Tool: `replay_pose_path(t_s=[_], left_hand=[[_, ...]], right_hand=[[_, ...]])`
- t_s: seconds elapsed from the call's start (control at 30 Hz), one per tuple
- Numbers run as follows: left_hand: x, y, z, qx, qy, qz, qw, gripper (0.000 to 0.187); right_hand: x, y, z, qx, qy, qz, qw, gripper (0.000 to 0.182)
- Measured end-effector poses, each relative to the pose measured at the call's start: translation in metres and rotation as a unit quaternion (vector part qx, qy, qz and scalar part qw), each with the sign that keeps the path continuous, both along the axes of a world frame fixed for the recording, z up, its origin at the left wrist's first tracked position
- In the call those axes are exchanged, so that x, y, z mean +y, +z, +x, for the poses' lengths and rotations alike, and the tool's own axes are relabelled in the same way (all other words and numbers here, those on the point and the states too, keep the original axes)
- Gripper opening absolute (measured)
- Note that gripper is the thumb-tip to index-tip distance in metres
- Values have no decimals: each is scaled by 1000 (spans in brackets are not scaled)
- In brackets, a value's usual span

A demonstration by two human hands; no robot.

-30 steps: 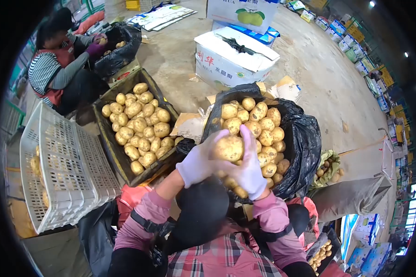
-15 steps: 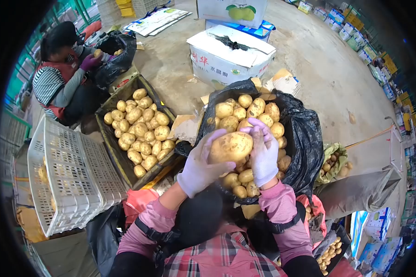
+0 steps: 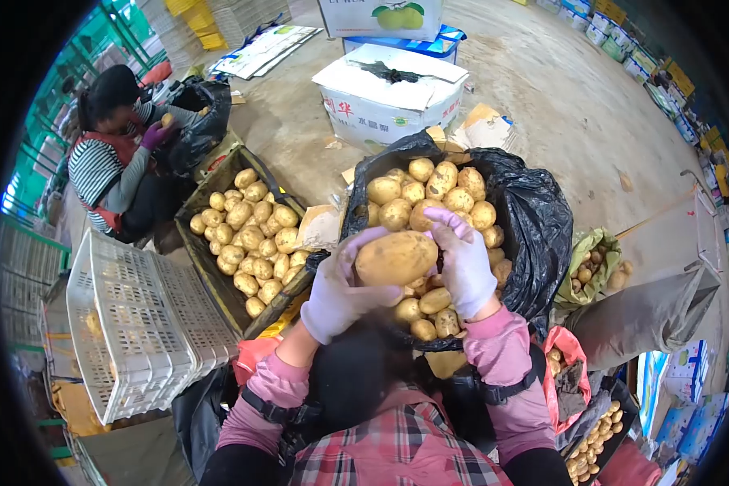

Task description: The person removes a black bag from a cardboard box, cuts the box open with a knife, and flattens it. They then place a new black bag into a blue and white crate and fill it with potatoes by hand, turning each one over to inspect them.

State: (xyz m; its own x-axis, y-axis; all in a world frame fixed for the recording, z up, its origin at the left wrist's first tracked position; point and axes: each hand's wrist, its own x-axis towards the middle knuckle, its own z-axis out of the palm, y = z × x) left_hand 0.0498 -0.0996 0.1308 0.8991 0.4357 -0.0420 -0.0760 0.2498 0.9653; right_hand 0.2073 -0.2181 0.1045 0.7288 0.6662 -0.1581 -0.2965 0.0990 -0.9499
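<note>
A large potato with a pale brown skin lies between my two gloved hands. My left hand, in a light purple glove, curls round its left end, thumb below and fingers above. At the right end, the fingers of my right hand close against the potato, partly hidden behind it. Beneath both hands, several potatoes fill a container lined with a black plastic bag. To the left stands a crate full of smaller potatoes.
White plastic baskets stand at the left. Beyond them a co-worker in purple gloves holds a potato by another black bag. A white carton is ahead. An open green sack and a red bag sit on the right.
The potato has turned in my hands, showing a smoother, longer side. The view has shifted slightly, and the co-worker's hand with a potato is raised nearer the head.
</note>
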Motion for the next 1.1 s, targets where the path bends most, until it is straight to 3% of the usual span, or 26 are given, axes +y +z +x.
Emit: replay_pose_path(t_s=[0.07, 0.1, 0.23, 0.3, 0.37, 0.47, 0.53, 0.6, 0.7, 0.9, 1.0, 1.1], left_hand=[[1, 3, -3, 10, 25, -38, 999, 80], [2, -4, -3, -11, 38, 21, 999, 80], [0, 1, -4, -28, 82, 104, 991, 75], [0, -1, -5, -45, 91, 109, 989, 67], [3, -6, -9, 10, 97, 93, 991, 59], [14, -12, -15, 57, 82, 148, 984, 45], [16, -9, -18, 66, 80, 117, 988, 41], [13, 2, -21, 62, 94, -9, 994, 46], [23, -11, -24, 47, 79, 5, 996, 59], [28, -3, -23, 45, 68, 20, 997, 67], [25, -9, -21, -37, 39, -83, 995, 74], [28, -7, -17, 10, -1, -77, 997, 81]], right_hand=[[-4, 20, -3, 33, 69, -11, 997, 30], [-6, 39, -10, -14, 112, -21, 993, 38], [1, 16, -16, 34, 214, 48, 975, 52], [1, 15, -19, 85, 224, 69, 969, 53], [2, 12, -24, 137, 217, 96, 962, 52], [4, 7, -26, 163, 223, 104, 955, 49], [5, 7, -28, 153, 225, 98, 957, 50], [6, 6, -28, 149, 228, 97, 957, 51], [7, 6, -28, 158, 237, 105, 953, 52], [9, 13, -29, 130, 231, 116, 957, 54], [10, 16, -23, 73, 232, 93, 966, 57], [10, 21, -21, 29, 203, 44, 978, 60]])
